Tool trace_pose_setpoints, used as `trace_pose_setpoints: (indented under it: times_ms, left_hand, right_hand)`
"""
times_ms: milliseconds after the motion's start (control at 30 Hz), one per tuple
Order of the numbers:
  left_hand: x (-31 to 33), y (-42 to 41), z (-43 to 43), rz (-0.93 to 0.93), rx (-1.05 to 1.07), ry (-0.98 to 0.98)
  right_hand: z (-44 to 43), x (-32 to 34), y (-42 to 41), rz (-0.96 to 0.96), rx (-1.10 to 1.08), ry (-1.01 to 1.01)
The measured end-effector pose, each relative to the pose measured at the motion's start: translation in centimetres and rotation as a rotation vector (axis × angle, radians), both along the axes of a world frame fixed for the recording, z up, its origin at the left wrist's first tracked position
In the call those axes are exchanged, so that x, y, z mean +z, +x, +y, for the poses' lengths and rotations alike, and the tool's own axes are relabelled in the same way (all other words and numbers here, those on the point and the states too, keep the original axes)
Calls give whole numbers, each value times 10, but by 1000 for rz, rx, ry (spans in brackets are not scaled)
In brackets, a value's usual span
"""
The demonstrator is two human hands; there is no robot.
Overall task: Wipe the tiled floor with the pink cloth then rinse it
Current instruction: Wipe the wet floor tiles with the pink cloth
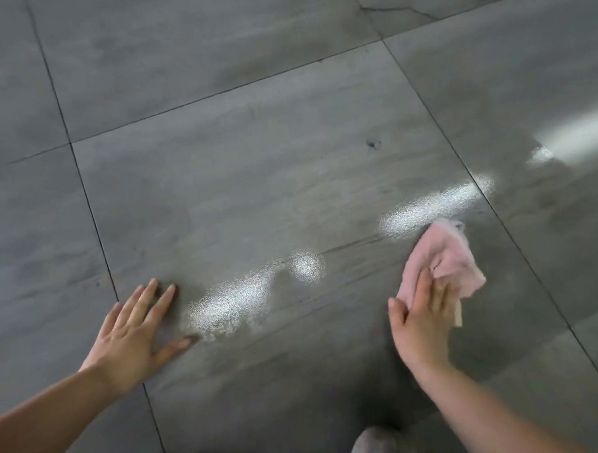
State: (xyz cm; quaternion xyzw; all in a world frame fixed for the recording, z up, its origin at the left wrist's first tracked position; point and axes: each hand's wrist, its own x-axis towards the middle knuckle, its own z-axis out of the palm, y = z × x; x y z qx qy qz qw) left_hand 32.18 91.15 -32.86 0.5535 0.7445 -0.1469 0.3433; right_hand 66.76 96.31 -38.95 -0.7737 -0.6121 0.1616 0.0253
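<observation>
The floor is made of large grey tiles with dark grout lines and shows bright wet-looking reflections. A crumpled pink cloth lies on the floor at the right. My right hand presses down on the cloth's near edge with straight fingers. My left hand rests flat on the tile at the left, fingers spread, holding nothing.
A small dark spot marks the tile beyond the cloth. A crack runs through the far tile at the top. A grey rounded shape, perhaps a knee or a shoe, shows at the bottom edge.
</observation>
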Motion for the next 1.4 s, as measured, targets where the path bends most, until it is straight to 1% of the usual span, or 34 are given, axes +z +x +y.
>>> trace_pose_setpoints:
  times_ms: [67,133,200,267,300,333,367,467,567,600,633,667,700,767,833,867,967,1000,1067,1133,1200,1267,1300,1333,1400]
  left_hand:
    - [1,-10,-10,40,-53,-42]
    - [4,-16,-13,82,-131,-124]
    - [4,-18,-15,80,-167,-172]
    - [2,-18,-15,46,-147,-165]
    - [1,-19,-16,39,-148,-153]
    - [0,-20,-16,39,-155,-143]
    - [-1,-21,-17,41,-166,-138]
    - [-4,-23,-17,53,-153,-126]
    - [-4,-23,-16,65,-141,-111]
    - [-3,-22,-15,55,-130,-90]
    - [-3,-20,-14,46,-118,-76]
    - [-3,-17,-13,39,-92,-62]
    - [-3,-15,-12,28,-53,-43]
    - [-4,-10,-11,-1,6,4]
    - [-3,-7,-7,-6,-6,36]
    - [-4,-7,-5,-6,-26,45]
    - [-10,-6,21,17,-77,113]
    - [-8,-6,28,14,-100,133]
    - [-10,0,46,11,-168,114]
    - [-17,9,65,33,-204,76]
    - [-21,18,84,51,-166,56]
    - [-27,21,92,68,-155,56]
    - [-28,20,91,80,-168,41]
    - [-30,19,89,87,-176,42]
    - [-36,12,86,84,-203,103]
  right_hand:
    - [-42,-3,-37,-28,295,58]
    - [-77,-2,-66,-16,669,66]
    - [-87,-5,-82,-42,998,51]
    - [-67,-9,-79,-55,1196,122]
    - [-52,-12,-73,-20,1213,159]
    - [-36,-15,-64,-5,1173,170]
    - [-20,-16,-54,-17,1084,159]
    - [23,-10,-15,-40,620,73]
    - [40,4,5,12,147,40]
    - [40,7,-2,24,30,2]
    - [37,9,-16,22,-32,-25]
    - [30,8,-30,8,-23,-26]
    - [19,5,-46,-6,50,-6]
    - [-10,2,-73,-41,274,31]
    - [-36,2,-85,-55,471,92]
    - [-43,4,-85,-55,508,137]
    - [-22,-4,-78,-55,440,248]
    - [-10,-5,-79,-84,448,258]
    - [6,-10,-83,-110,542,215]
    - [21,-13,-85,-61,655,194]
    - [40,-16,-75,-3,693,204]
    - [71,-18,-50,-17,628,206]
    - [86,-18,-31,-53,542,212]
    - [99,-16,-10,-78,410,189]
    - [122,-5,23,-73,98,67]
